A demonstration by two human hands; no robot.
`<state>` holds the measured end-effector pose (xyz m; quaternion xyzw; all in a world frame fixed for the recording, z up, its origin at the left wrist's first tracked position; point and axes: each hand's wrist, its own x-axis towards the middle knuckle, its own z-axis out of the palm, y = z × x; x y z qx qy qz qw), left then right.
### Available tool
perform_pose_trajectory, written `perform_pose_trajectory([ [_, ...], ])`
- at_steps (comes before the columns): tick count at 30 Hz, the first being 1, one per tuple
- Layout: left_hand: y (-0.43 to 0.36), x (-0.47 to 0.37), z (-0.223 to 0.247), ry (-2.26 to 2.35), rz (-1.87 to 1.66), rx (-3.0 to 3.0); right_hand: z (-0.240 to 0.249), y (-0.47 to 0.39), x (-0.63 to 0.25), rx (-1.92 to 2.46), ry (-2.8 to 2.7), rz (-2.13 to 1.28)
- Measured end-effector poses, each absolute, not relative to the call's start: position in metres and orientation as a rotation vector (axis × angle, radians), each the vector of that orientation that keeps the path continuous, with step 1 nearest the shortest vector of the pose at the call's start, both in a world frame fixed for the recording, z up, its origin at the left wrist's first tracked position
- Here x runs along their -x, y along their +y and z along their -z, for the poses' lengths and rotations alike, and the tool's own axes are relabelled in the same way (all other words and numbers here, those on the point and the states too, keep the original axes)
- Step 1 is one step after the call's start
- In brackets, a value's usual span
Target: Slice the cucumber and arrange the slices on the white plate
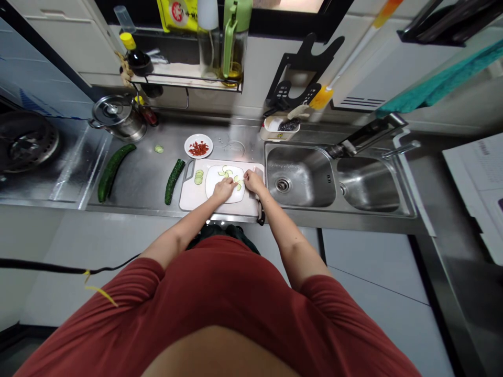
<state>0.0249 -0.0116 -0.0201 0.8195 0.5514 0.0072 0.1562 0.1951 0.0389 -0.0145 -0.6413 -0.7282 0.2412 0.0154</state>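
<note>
Cucumber slices (225, 172) lie spread on a white rectangular plate (212, 183), which rests on a pale cutting board (189, 201). Over the plate's lower middle, my left hand (223, 189) has its fingers closed at a thin cucumber slice (236, 179). My right hand (253, 181) pinches at the plate's right edge; whatever is between its fingertips is too small to make out. A short stack of slices (198, 177) sits on the board left of the plate. Under my right wrist lies a knife (261, 213), its black handle toward me and its blade partly hidden.
Left of the board lie a cut cucumber (174, 181) and a longer one (112, 172). A dish of red pieces (198, 146) stands behind the board. A steel pot (120, 119) is at the back left. A double sink (301, 175) adjoins the board on the right.
</note>
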Motion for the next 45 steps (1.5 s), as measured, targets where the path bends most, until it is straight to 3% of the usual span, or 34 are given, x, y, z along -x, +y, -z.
perform_pose_trajectory([
  [11, -0.012, -0.027, 0.014, 1.581, -0.005, -2.305, -0.009, 0.013, -0.199, 1.950, -2.362, -0.619],
  [45, -0.008, -0.022, 0.012, 1.548, 0.027, -2.325, 0.003, -0.023, -0.175, 2.047, -2.332, -0.591],
])
